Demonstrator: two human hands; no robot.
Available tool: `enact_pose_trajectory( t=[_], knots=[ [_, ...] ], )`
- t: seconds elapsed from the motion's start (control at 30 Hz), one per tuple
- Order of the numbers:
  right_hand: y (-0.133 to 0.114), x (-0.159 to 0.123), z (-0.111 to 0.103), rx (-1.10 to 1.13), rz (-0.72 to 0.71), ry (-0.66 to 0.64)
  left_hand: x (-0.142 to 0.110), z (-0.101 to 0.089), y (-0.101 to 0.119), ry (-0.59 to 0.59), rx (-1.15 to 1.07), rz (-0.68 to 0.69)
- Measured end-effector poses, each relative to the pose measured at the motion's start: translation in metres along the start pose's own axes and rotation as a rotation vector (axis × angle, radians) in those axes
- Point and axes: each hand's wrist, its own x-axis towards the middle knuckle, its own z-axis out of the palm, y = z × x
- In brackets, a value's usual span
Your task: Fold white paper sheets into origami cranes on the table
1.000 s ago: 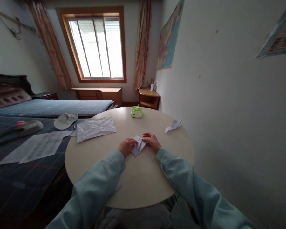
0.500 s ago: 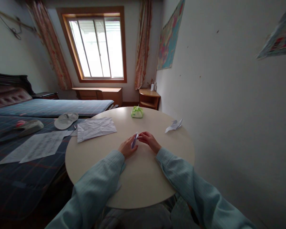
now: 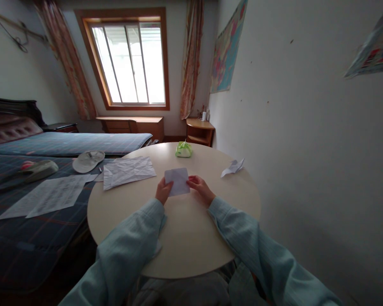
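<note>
A squarish piece of white paper (image 3: pixel 178 180) is held up over the middle of the round table (image 3: pixel 191 238), its flat face toward me. My left hand (image 3: pixel 163 191) is closed on its left edge, thumb in front and the other fingers hidden behind. At the paper's right edge, my right hand (image 3: pixel 201 189) pinches it between thumb and fingers. Whether the paper is one layer or folded, I cannot tell. Part of another pale scrap (image 3: pixel 158 247) shows beside my left sleeve.
A crumpled sheet (image 3: pixel 129 173) lies at the table's left, and a folded paper piece (image 3: pixel 232 168) at its right. Toward the far edge stands a green tissue pack (image 3: pixel 183 150). On the bed at left are printed sheets (image 3: pixel 55 196) and a cap (image 3: pixel 88 161). A wall (image 3: pixel 306 170) rises at right.
The paper was edge-on in my left hand; now it is turned to face me, broad side showing. My right hand has come to grip its right edge.
</note>
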Motion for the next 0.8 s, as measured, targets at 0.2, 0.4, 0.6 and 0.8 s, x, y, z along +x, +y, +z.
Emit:
enact_pose_trajectory(
  t=[0.2,0.4,0.6,0.8],
  knots=[
    [0.004,-0.001,0.000,-0.024,0.024,-0.007,0.000,0.002,-0.001,-0.065,-0.134,-0.156],
    [0.015,0.006,-0.009,-0.410,-0.025,0.040,0.010,-0.007,-0.010,-0.030,0.002,-0.140],
    [0.003,-0.002,-0.008,-0.905,-0.076,0.088,0.000,-0.006,-0.011,-0.118,0.591,0.080],
    [0.000,-0.005,-0.007,-1.026,-0.176,0.058,-0.010,0.001,-0.004,-0.426,0.692,0.233]
  ],
)
